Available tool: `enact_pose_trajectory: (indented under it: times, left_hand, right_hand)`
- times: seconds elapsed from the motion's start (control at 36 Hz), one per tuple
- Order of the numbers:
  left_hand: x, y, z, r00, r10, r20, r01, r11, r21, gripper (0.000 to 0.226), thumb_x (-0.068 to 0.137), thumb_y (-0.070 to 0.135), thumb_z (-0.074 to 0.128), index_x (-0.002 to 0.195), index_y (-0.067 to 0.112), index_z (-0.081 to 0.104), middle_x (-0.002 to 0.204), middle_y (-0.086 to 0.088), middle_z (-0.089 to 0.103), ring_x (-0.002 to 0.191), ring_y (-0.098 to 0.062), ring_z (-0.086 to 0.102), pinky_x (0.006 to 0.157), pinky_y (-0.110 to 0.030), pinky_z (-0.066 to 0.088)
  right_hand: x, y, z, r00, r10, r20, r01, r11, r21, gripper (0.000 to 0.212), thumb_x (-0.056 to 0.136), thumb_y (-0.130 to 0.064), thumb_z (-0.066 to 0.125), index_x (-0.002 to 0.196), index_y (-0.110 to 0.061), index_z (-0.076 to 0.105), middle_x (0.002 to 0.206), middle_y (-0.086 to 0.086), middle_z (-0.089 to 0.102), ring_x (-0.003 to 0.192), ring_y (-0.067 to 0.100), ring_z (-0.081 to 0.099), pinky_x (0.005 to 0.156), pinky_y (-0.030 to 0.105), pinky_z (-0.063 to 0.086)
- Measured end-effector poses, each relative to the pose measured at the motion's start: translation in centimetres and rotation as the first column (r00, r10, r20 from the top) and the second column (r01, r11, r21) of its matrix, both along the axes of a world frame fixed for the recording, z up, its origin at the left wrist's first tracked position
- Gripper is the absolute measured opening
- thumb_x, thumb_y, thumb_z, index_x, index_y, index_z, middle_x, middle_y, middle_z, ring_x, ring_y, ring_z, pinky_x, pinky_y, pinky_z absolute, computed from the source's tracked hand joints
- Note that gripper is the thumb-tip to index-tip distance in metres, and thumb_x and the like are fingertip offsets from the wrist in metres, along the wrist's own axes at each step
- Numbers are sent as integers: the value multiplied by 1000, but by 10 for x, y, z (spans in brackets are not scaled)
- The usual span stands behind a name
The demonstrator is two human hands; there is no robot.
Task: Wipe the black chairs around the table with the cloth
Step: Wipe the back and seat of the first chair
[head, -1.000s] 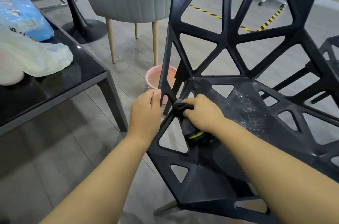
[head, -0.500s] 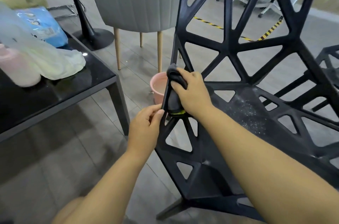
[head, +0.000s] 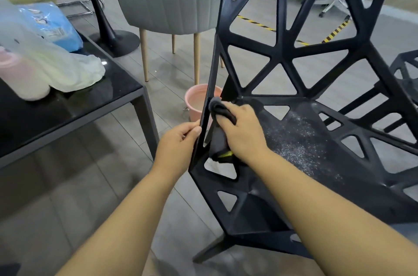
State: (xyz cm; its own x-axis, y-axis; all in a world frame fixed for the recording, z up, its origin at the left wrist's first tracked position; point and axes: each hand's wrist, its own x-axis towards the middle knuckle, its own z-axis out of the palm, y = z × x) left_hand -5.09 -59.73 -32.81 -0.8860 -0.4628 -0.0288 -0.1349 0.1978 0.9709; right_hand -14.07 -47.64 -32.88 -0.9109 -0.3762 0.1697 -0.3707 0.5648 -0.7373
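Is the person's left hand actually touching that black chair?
Touching. The head view shows the left hand pinching the side edge of the black chair, no gap between them.

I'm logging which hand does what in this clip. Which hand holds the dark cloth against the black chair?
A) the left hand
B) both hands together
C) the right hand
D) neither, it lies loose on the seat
C: the right hand grips the cloth against the side bar of the chair, while the left hand only holds the bar's outer edge.
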Motion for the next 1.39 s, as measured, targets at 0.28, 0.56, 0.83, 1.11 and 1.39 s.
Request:
enact_pose_trajectory:
  times: [0.28, 0.56, 0.83, 1.11, 1.39]
  left_hand:
    - [3, -13, 5, 990, -124, 70, 115, 985, 130, 33, 97, 8, 44, 97, 27, 70, 72, 7, 72, 65, -14, 68, 58, -26, 53]
    - [1, -6, 0, 998, -40, 57, 47, 991, -129, 8, 91, 32, 57, 91, 33, 65, 76, 6, 65, 75, -14, 63, 69, -32, 53]
    - [4, 10, -9, 996, 81, -29, -85, 979, -184, 9, 93, 30, 55, 94, 29, 64, 64, 15, 54, 60, 12, 50, 54, -3, 37]
    - [0, 20, -23, 982, 121, -144, -146, 973, -179, 13, 96, 27, 49, 90, 26, 61, 76, 10, 60, 70, 6, 53, 61, -7, 41]
    - [-5, 21, -28, 974, 153, -169, -180, 971, -156, 16, 96, 27, 49, 84, 31, 58, 73, 10, 59, 69, 0, 52, 59, -10, 41]
  right_hand:
    - [42, 35, 4, 922, 386, 15, -361, 846, 393, 39, 92, -35, 56, 130, -42, 53, 108, -4, 42, 104, 22, 50, 86, 34, 44]
    - [54, 50, 26, 806, 592, -13, -395, 555, 732, 42, 96, -38, 45, 137, -48, 41, 118, -3, 38, 107, 22, 44, 71, 30, 40]
    - [-17, 35, -20, 997, -81, 9, 63, 840, 539, 39, 98, -39, 42, 136, -39, 43, 118, 8, 40, 107, 35, 46, 85, 41, 43]
    - [10, 41, -4, 965, 250, 81, -254, 806, 534, 40, 94, -41, 51, 133, -42, 49, 105, -5, 37, 103, 21, 49, 87, 35, 43]
    - [7, 26, -14, 958, 210, -194, -29, 747, 665, 37, 96, -37, 45, 133, -38, 49, 124, 9, 40, 107, 31, 48, 68, 35, 37]
